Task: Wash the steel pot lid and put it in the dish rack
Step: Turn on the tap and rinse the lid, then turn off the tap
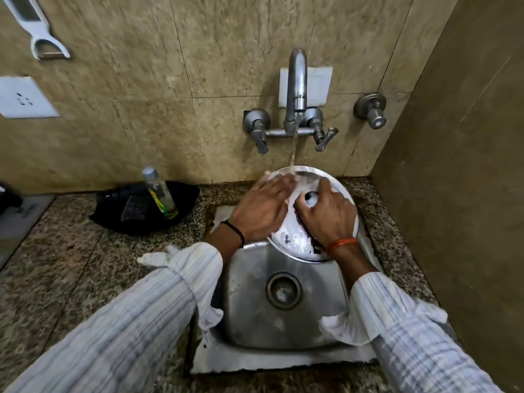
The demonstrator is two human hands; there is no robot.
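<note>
Here one sink [255, 316] lies below two hands. The right hand [329, 214] curls round the knob of the one lid [300, 242], tilting it over the sink so water sheets off; the left hand [262, 209] lies spread flat on its soapy face, rubbing. Beyond them, one tap [296, 89] streams onto the lid's far edge. Left of the hands, one bottle [160, 194] stands on the desk [71, 251].

beige tiled wall [141, 80], speckled granite counter [71, 265]

One steel lid [309, 217], two hands, one sink [255, 307], one bottle [160, 194], perhaps three tap handles.
</note>
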